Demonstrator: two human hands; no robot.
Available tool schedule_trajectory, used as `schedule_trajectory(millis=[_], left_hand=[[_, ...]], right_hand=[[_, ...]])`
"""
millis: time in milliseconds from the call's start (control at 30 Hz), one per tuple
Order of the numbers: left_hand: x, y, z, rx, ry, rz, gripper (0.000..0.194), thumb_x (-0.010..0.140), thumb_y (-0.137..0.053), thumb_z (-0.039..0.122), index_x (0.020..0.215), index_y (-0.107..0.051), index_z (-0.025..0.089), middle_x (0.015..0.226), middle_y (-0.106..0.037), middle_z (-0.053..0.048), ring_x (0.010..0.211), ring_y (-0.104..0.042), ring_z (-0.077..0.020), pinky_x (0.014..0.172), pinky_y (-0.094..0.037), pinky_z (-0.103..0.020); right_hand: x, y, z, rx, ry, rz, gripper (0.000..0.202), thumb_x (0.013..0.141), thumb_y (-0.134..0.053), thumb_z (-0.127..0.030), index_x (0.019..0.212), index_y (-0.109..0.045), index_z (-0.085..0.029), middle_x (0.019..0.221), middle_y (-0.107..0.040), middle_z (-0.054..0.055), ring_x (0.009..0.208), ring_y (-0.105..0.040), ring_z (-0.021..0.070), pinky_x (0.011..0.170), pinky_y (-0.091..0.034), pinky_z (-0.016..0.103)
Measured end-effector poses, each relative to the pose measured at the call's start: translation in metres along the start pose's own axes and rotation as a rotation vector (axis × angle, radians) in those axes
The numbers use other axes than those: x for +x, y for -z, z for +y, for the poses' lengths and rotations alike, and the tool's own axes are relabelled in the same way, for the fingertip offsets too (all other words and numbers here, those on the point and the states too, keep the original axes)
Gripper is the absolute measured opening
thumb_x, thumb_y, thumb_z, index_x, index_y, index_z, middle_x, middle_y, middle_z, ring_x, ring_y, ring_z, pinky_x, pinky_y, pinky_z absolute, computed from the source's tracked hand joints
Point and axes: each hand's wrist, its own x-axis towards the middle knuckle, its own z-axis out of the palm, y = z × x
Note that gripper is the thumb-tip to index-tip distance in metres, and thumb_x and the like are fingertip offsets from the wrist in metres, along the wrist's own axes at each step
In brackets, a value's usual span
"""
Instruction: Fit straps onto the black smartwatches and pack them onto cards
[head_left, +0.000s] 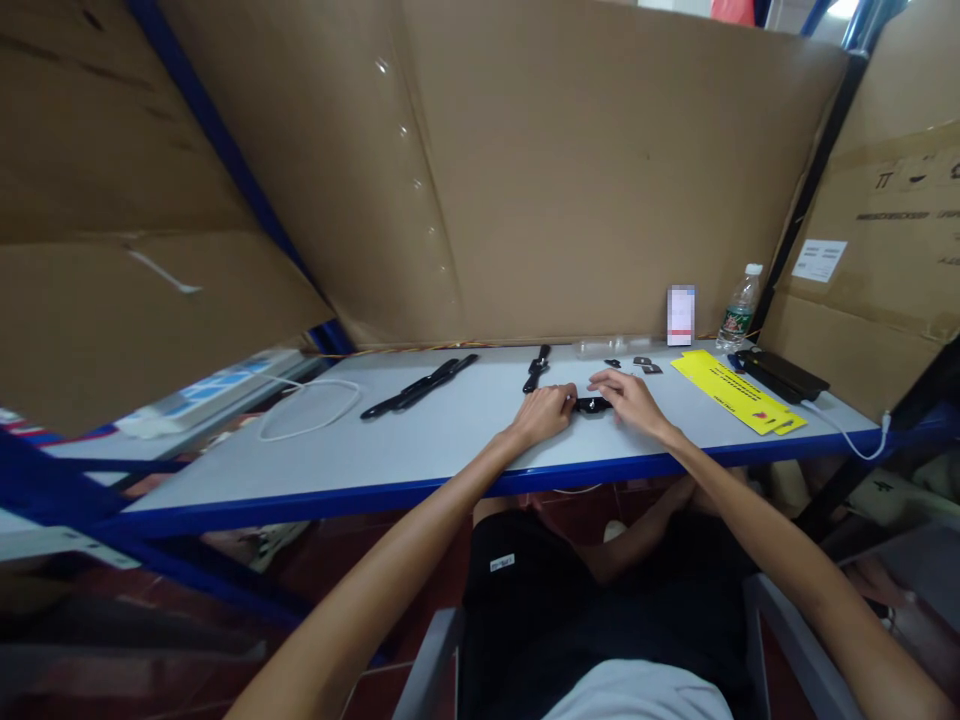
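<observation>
Right of the frame's centre, both hands meet over the near part of the grey table (300, 462), with a small black piece (594, 405) lying between them. The left forearm rises diagonally from the bottom of the frame, left of centre, and the left hand (546, 412) rests palm down, its back upward and its fingers curled together at the piece's left end; whether they pinch it cannot be told. The right forearm slants up and leftward from the lower right corner. The right hand (634, 403) bends in at the piece's right end, its fingers loosely spread and reaching leftward above it; whether any of them touch it is unclear.

Just beyond the left hand lies a black bladed part (536, 369), and farther left, near mid-frame, are long black blades (418, 388). Small dark pieces (646, 366) lie beyond the right hand. To its right are yellow cards (731, 390), a dark power bank (784, 376), an upright phone (681, 316) and a clear bottle (739, 308).
</observation>
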Motion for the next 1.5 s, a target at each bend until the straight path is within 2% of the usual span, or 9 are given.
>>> schedule_trajectory(millis=[167, 367, 533, 733, 867, 967, 1100, 1300, 1500], left_hand=[[0.0, 0.001, 0.001, -0.003, -0.004, 0.002, 0.028, 0.099, -0.043, 0.024, 0.111, -0.068, 0.022, 0.099, -0.076, -0.011, 0.093, -0.07, -0.0269, 0.075, -0.043, -0.033], [0.0, 0.001, 0.001, -0.015, -0.003, 0.001, 0.029, 0.099, -0.043, 0.023, 0.112, -0.069, 0.022, 0.1, -0.075, -0.011, 0.092, -0.07, -0.0272, 0.078, -0.044, -0.033], [-0.001, 0.0, 0.001, -0.034, 0.0, 0.013, 0.028, 0.1, -0.043, 0.023, 0.113, -0.069, 0.022, 0.099, -0.076, -0.011, 0.092, -0.07, -0.0268, 0.078, -0.044, -0.033], [0.0, 0.002, 0.002, -0.063, 0.02, 0.005, 0.028, 0.098, -0.046, 0.024, 0.114, -0.069, 0.022, 0.103, -0.076, -0.012, 0.095, -0.07, -0.0274, 0.08, -0.045, -0.034], [0.0, 0.003, 0.002, -0.076, 0.03, -0.009, 0.027, 0.097, -0.046, 0.024, 0.112, -0.07, 0.023, 0.104, -0.076, -0.011, 0.096, -0.07, -0.0275, 0.082, -0.045, -0.034], [0.0, 0.003, 0.002, -0.066, 0.006, 0.007, 0.027, 0.098, -0.045, 0.025, 0.108, -0.07, 0.024, 0.102, -0.076, -0.012, 0.094, -0.07, -0.0283, 0.08, -0.044, -0.034], [0.0, 0.001, 0.002, -0.038, -0.021, 0.032, 0.028, 0.099, -0.043, 0.025, 0.11, -0.069, 0.023, 0.103, -0.076, -0.012, 0.095, -0.071, -0.028, 0.079, -0.044, -0.033], [-0.001, 0.001, 0.001, -0.062, -0.013, 0.023, 0.028, 0.099, -0.044, 0.025, 0.112, -0.069, 0.022, 0.108, -0.076, -0.011, 0.099, -0.071, -0.0269, 0.082, -0.046, -0.033], [-0.003, 0.004, 0.003, -0.078, -0.036, -0.008, 0.029, 0.097, -0.046, 0.024, 0.118, -0.067, 0.023, 0.111, -0.075, -0.009, 0.102, -0.07, -0.0268, 0.083, -0.048, -0.033]], right_hand=[[0.0, 0.004, 0.002, -0.055, -0.081, 0.108, 0.017, 0.086, -0.053, -0.029, 0.091, -0.066, -0.019, 0.06, -0.061, -0.001, 0.054, -0.057, 0.0147, 0.056, -0.045, 0.024], [-0.008, 0.0, 0.001, 0.011, -0.137, 0.125, 0.026, 0.081, -0.055, -0.032, 0.101, -0.066, -0.021, 0.092, -0.074, 0.004, 0.051, -0.055, 0.0116, 0.045, -0.044, 0.022], [-0.008, -0.001, -0.006, 0.196, -0.171, 0.031, 0.031, 0.085, -0.054, -0.042, 0.099, -0.067, -0.018, 0.052, -0.056, -0.003, 0.04, -0.045, 0.0116, 0.041, -0.037, 0.021], [-0.008, -0.003, -0.008, -0.061, -0.121, 0.138, 0.022, 0.08, -0.056, -0.029, 0.097, -0.067, -0.02, 0.098, -0.075, 0.006, 0.048, -0.053, 0.0107, 0.05, -0.046, 0.026], [-0.008, 0.001, -0.001, 0.031, -0.142, 0.078, 0.022, 0.081, -0.057, -0.033, 0.095, -0.068, -0.019, 0.084, -0.075, 0.005, 0.046, -0.05, 0.0114, 0.048, -0.047, 0.025], [-0.006, 0.012, 0.009, 0.135, -0.189, 0.158, 0.025, 0.082, -0.055, -0.036, 0.095, -0.067, -0.019, 0.071, -0.071, 0.002, 0.041, -0.043, 0.0107, 0.044, -0.045, 0.024], [-0.006, 0.015, 0.011, -0.142, -0.113, 0.026, 0.018, 0.085, -0.057, -0.031, 0.088, -0.07, -0.018, 0.07, -0.071, 0.002, 0.053, -0.056, 0.0142, 0.053, -0.045, 0.024], [0.011, -0.007, -0.015, -0.718, -0.007, -0.139, 0.01, 0.09, -0.067, -0.025, 0.089, -0.076, -0.021, 0.087, -0.076, 0.009, 0.086, -0.068, 0.0223, 0.07, -0.043, 0.027], [0.023, 0.013, -0.007, -0.686, -0.015, -0.221, 0.015, 0.087, -0.067, -0.016, 0.096, -0.078, -0.021, 0.092, -0.078, 0.005, 0.088, -0.069, 0.02, 0.075, -0.044, 0.025]])
